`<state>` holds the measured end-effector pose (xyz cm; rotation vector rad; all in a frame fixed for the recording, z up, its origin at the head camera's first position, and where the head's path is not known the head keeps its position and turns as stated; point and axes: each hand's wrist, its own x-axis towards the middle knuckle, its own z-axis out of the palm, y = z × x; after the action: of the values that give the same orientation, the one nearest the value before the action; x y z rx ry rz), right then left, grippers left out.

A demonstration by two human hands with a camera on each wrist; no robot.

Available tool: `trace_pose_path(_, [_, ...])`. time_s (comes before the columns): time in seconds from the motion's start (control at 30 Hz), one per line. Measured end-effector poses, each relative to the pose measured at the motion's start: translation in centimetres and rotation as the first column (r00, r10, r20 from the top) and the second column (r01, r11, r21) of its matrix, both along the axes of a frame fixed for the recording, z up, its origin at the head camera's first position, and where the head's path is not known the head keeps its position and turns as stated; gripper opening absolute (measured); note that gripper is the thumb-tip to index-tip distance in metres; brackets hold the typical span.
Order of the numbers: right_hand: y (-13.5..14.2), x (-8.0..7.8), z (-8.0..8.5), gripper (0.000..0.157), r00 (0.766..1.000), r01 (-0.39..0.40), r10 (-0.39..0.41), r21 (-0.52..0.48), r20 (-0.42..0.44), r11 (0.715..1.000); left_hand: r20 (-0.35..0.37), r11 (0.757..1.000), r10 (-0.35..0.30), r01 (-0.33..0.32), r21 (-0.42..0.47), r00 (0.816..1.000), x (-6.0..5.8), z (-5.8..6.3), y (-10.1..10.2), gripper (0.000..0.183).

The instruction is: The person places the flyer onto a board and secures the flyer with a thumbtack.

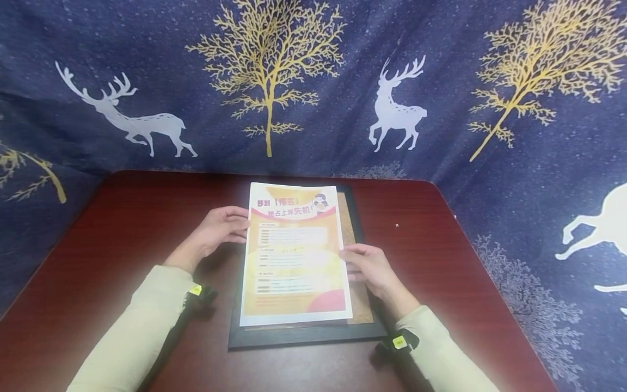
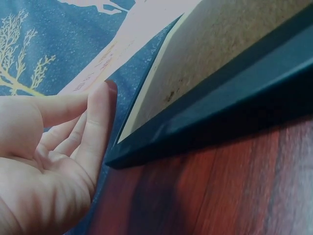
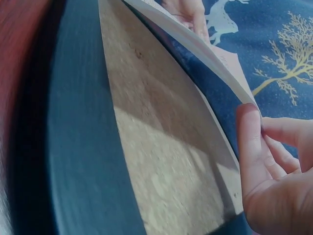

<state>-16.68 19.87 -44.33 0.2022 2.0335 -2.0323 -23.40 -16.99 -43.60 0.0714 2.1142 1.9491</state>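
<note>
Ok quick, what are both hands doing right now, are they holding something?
Left hand: closed, pinching the left edge of the paper.
Right hand: closed, pinching the right edge of the same paper.

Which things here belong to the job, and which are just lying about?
Job:
printed sheet, held by left hand and right hand
dark frame beneath it
brown board inside frame

Not in play:
pale speck on table
deer-print cloth behind
</note>
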Motion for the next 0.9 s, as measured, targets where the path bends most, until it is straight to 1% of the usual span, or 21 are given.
trace_pose_path(0.07, [0.3,-0.1,0.0,0.025,1.0,-0.003,0.003,-0.006,-0.008,1.0,0.001,1.0,-0.002,0.002,0.003,1.0,-0.1,0.1,0.3,0.041])
trace_pose_path(0.23, [0.9,-0.1,0.2,0.026,1.0,-0.003,0.003,0.005,-0.019,1.0,0.014,1.0,0.003,-0.003,0.005,1.0,-0.4,0.2,1.1,0.04])
trace_pose_path(0.33, [1.2,-0.2,0.2,0.026,1.0,0.013,-0.013,0.009,-0.008,1.0,0.022,1.0,0.0,0.0,0.009,1.0,-0.6,0.1,1.5,0.041])
trace_pose_path(0.53, [1.8,-0.3,0.3,0.031,1.0,0.025,-0.025,0.038,-0.006,0.999,0.044,1.0,0.008,-0.008,0.004,0.999,-0.8,0.0,2.2,0.042])
trace_pose_path(0.7, [2.3,-0.3,0.5,0.035,0.999,0.033,-0.032,0.073,-0.016,0.997,0.047,1.0,0.005,-0.006,0.013,0.999,-0.9,0.1,2.9,0.04])
trace_pose_path(0.9, [2.6,-0.3,0.7,0.03,0.999,0.036,-0.034,0.09,-0.022,0.995,0.053,1.0,0.006,-0.006,-0.007,0.999,-1.0,0.3,3.4,0.04])
